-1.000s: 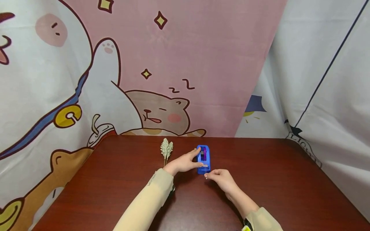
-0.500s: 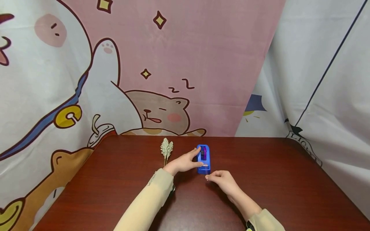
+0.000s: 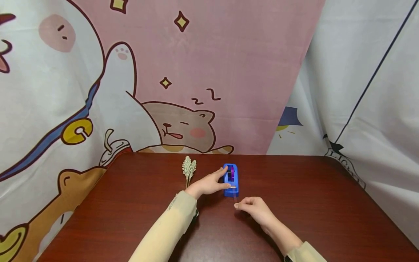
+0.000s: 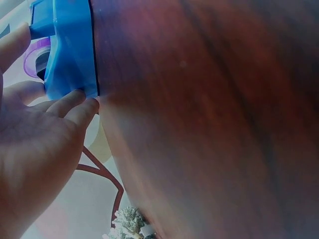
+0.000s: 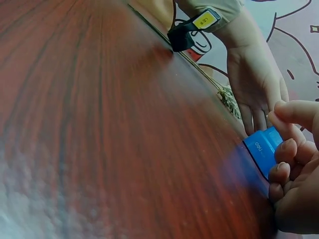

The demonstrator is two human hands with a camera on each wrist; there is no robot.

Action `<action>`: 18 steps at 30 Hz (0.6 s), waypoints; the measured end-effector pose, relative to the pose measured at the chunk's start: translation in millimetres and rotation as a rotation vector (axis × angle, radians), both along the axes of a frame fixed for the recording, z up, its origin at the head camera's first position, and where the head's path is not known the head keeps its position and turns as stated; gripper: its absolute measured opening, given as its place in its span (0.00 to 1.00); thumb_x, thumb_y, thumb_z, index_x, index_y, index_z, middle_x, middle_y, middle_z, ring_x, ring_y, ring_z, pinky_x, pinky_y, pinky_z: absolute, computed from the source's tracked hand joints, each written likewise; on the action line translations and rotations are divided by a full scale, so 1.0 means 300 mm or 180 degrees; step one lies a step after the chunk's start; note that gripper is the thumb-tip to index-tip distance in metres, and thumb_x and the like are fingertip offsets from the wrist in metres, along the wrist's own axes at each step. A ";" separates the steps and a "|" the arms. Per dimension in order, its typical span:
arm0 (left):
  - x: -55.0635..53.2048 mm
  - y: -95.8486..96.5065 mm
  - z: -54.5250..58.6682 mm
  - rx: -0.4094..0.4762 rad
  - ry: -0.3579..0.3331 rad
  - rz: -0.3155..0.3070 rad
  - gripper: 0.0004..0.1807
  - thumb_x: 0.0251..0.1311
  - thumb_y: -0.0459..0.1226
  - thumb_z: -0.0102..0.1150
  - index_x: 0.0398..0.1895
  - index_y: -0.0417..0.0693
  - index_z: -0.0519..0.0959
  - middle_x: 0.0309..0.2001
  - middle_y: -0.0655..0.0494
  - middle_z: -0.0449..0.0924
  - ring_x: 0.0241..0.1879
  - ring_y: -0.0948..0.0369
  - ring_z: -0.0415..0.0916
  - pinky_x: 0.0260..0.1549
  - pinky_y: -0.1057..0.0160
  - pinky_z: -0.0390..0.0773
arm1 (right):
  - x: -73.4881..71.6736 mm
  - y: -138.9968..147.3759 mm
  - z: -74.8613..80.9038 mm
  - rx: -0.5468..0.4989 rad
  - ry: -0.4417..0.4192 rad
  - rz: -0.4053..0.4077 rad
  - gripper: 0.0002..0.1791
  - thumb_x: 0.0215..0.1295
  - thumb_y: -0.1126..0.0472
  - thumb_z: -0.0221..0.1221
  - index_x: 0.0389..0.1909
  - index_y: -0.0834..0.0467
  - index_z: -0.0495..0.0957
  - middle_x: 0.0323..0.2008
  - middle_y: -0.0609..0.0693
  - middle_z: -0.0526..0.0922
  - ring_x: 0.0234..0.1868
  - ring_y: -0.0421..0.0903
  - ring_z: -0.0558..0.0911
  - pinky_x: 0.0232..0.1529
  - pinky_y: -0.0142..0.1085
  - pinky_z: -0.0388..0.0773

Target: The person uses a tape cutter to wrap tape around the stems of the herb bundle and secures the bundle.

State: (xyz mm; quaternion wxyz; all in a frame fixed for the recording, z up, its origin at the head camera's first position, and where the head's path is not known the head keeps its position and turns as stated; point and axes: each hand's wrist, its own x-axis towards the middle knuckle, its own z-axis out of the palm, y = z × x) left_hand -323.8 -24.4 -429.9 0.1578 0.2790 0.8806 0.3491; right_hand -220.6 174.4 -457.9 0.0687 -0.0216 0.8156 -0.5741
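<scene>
A blue tape dispenser (image 3: pixel 235 190) with a purple-cored roll (image 3: pixel 232 174) stands on the table. My left hand (image 3: pixel 209 183) holds the dispenser from its left side, thumb near the front and fingers farther back. The left wrist view shows fingertips against the blue body (image 4: pixel 75 59). A clear strip of tape (image 3: pixel 235 198) runs out of the dispenser's front. Its free end is pinched between thumb and forefinger of my right hand (image 3: pixel 256 210), a short way in front of the dispenser. In the right wrist view, the right hand (image 5: pixel 304 174) partly covers the dispenser (image 5: pixel 261 149).
Left of the dispenser, behind the left forearm, lies a pale dried-flower sprig (image 3: pixel 188 169) with thin stems. The brown wooden table (image 3: pixel 304 203) meets a cartoon-printed cloth (image 3: pixel 248 91) at its back edge.
The right hand has drawn slightly back toward the person and away from the dispenser, and more of the clear tape strip now shows. The left hand and dispenser stay in place.
</scene>
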 end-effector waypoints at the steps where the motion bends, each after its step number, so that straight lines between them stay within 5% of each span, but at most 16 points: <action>1: 0.000 -0.001 0.001 0.0000 0.0001 0.0001 0.43 0.66 0.49 0.57 0.77 0.48 0.49 0.75 0.42 0.45 0.73 0.51 0.46 0.68 0.50 0.51 | 0.001 -0.001 -0.001 -0.0003 0.0007 -0.0001 0.16 0.57 0.56 0.66 0.25 0.67 0.83 0.24 0.45 0.79 0.27 0.40 0.70 0.25 0.33 0.66; 11: 0.000 -0.002 0.003 0.0000 0.0000 0.0006 0.43 0.65 0.50 0.57 0.77 0.48 0.49 0.75 0.42 0.45 0.73 0.51 0.45 0.68 0.50 0.51 | 0.028 -0.002 0.005 -0.0042 0.0032 0.0123 0.14 0.58 0.57 0.65 0.27 0.67 0.83 0.35 0.49 0.85 0.35 0.40 0.74 0.31 0.36 0.68; 18: -0.005 0.000 -0.002 -0.0038 0.0018 -0.0008 0.43 0.66 0.50 0.56 0.77 0.49 0.48 0.76 0.42 0.44 0.74 0.51 0.45 0.68 0.50 0.51 | 0.044 -0.002 0.000 -0.0058 -0.0042 0.0088 0.15 0.60 0.57 0.64 0.27 0.68 0.82 0.27 0.46 0.80 0.27 0.39 0.69 0.26 0.33 0.66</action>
